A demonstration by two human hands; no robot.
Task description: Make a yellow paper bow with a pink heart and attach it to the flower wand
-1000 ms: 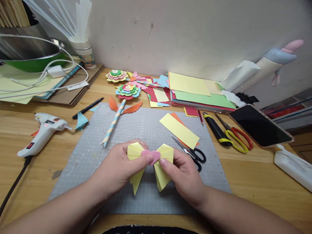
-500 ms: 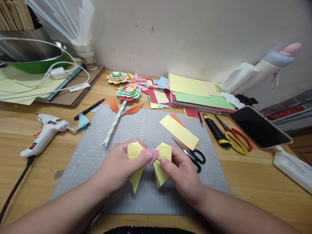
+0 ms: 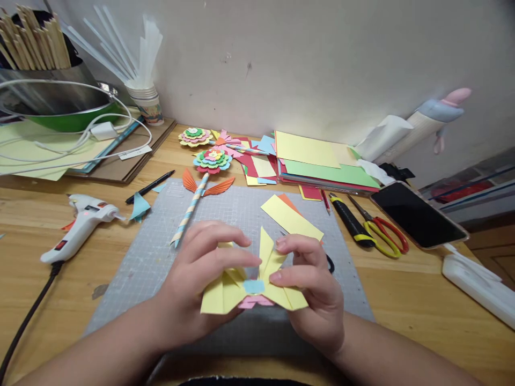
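Observation:
A folded yellow paper bow point(image 3: 223, 294) is held between my two hands over the cutting mat point(image 3: 132, 279). Its back faces me, with a light blue paper patch point(image 3: 254, 287) at the centre and a bit of pink paper point(image 3: 256, 303) below that. My left hand point(image 3: 197, 273) is closed around the left side, fingers curled over the top. My right hand point(image 3: 314, 284) pinches the right side with thumb and fingers. Behind my right hand the scissors point(image 3: 330, 264) are mostly hidden. Beyond the hands lies a paper flower point(image 3: 212, 161) on a striped paper stem point(image 3: 190, 212) with orange leaves.
At left rests a glue gun point(image 3: 82, 225) beside a black pen point(image 3: 151, 186). Yellow paper strips point(image 3: 292, 217) lie on the mat. To the right are a cutter knife point(image 3: 352, 222), pliers point(image 3: 386, 236) and a phone point(image 3: 418, 213). Coloured paper sheets point(image 3: 317, 153) are stacked at the back.
The bow has been turned over: its pink centre faced me before, and now the blue patch on its back does. My fingers have shifted over the top. The camera view has tilted slightly.

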